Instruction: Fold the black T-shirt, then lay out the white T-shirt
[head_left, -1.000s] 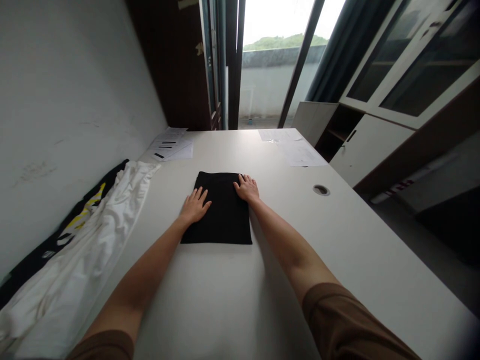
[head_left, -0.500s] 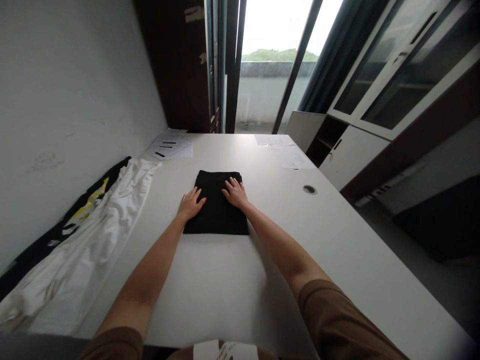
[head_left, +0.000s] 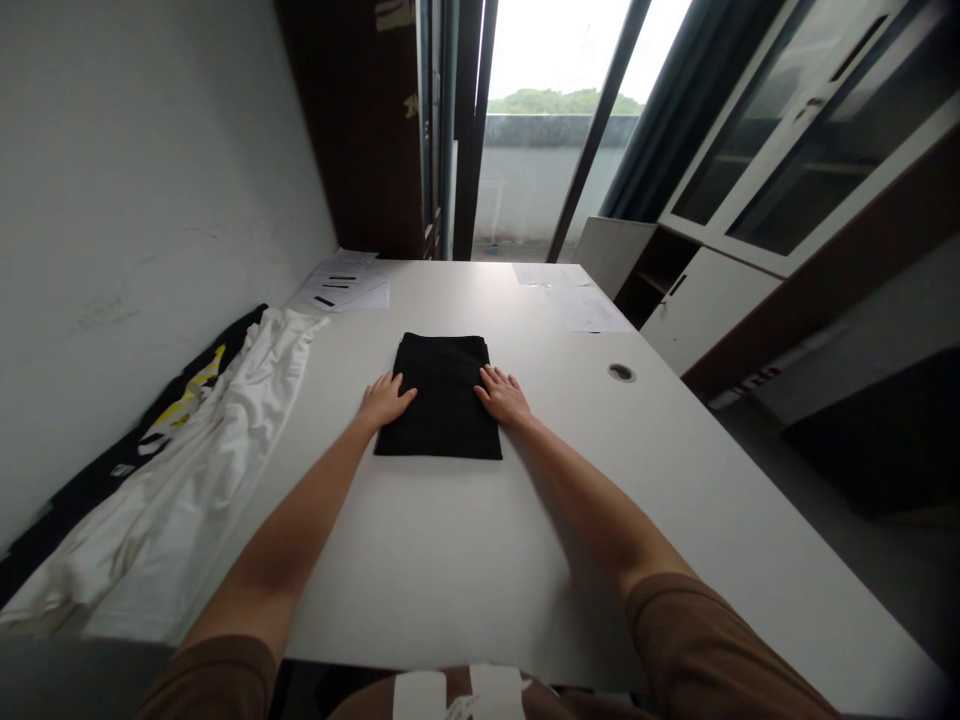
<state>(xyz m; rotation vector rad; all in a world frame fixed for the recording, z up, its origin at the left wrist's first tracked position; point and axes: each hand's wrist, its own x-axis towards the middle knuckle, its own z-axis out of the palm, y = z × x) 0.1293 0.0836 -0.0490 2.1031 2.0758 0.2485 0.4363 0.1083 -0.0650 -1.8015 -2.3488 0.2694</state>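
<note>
A black garment (head_left: 442, 405), folded into a flat, neat rectangle, lies on the white table (head_left: 420, 540). What kind of garment it is cannot be made out. At its left edge rests my left hand (head_left: 385, 400), open, with the thumb over the cloth. My right hand (head_left: 504, 396) lies open along the right edge, thumb and fingertips touching the fabric and the palm over the tabletop. Neither hand grips the cloth.
Along the wall on the left lie a crumpled white garment (head_left: 202, 470) and a black one with yellow print (head_left: 191, 390). Papers (head_left: 345, 285) sit at the far left corner, more sheets (head_left: 577, 300) at the far right. A round cable hole (head_left: 621, 373) is on the right.
My right hand has slid right, from the top of the black cloth to its right edge. My left hand stays at the left edge. The view has shifted slightly.
</note>
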